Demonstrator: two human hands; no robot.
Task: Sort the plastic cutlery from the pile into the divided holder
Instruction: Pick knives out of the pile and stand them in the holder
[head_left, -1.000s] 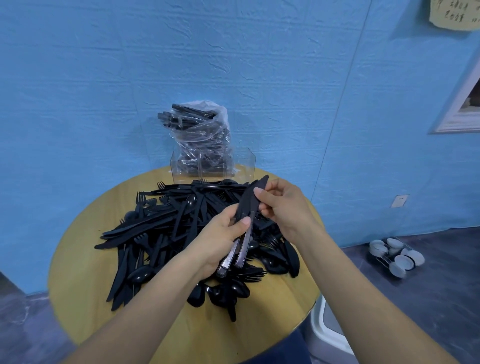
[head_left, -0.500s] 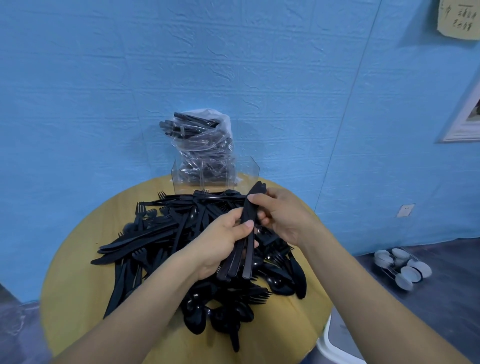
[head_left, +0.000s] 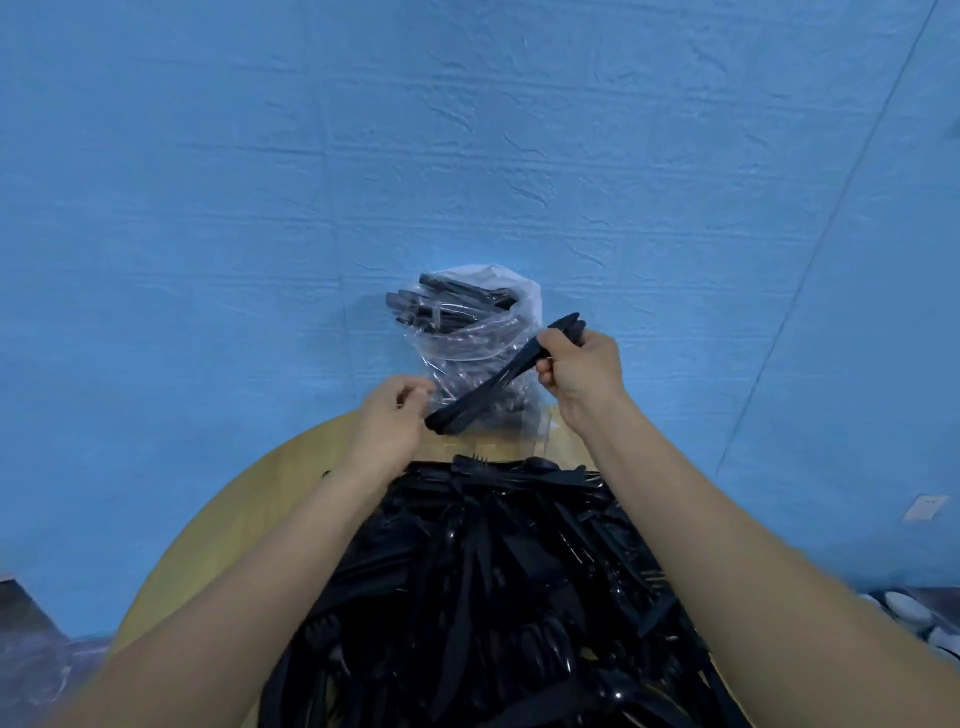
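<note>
Two bare forearms reach forward over a round yellow table (head_left: 291, 499) that stands against a blue wall (head_left: 467, 156). Most of the table's middle and near side is buried under a pile of black plastic cutlery (head_left: 498, 597), where knives and forks lie crossed over one another, blurred toward the near edge. At the far edge of the table stands the clear divided holder (head_left: 537, 428), with a crumpled clear plastic bag (head_left: 483, 332) of more black cutlery sitting up out of it against the wall; which compartment the bag fills cannot be told. The right hand (head_left: 582, 371) is raised beside the bag, fingers and thumb curled round one end of a small bundle of black knives (head_left: 498, 387). The bundle slants down and left across the front of the bag toward the left hand (head_left: 392, 423). That hand is loosely curled at the bundle's lower end, fingertips just beside it; whether they touch it cannot be told. A white wall socket (head_left: 918, 507) sits low on the wall at the right.
</note>
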